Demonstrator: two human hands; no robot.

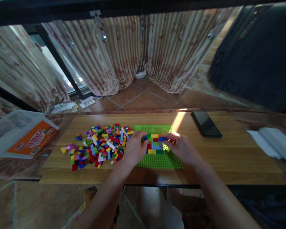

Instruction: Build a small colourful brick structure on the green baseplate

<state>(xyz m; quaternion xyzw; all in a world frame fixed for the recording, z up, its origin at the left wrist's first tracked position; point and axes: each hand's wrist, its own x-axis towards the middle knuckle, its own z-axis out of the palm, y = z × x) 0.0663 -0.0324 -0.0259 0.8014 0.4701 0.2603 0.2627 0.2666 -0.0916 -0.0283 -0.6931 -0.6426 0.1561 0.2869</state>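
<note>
A green studded baseplate (147, 163) lies on the wooden table with a patch of coloured toy bricks (155, 144) in red, yellow, blue and green on it. Between the thumb and fingertips of my right hand (181, 146) is a blue brick (162, 139), held over the right side of the patch. My left hand (136, 146) rests at the patch's left edge, fingers curled and thumb close to the forefinger. A bit of dark blue shows at those fingertips, but whether it is gripped or sits on the plate is unclear. Both hands cover parts of the baseplate.
Left of the baseplate spreads a pile of loose bricks (105, 144). A clear plastic box (26, 119) with an orange label stands beyond the table's left end. A black phone (206, 124) lies at the back right; white paper (277, 144) is past the right end.
</note>
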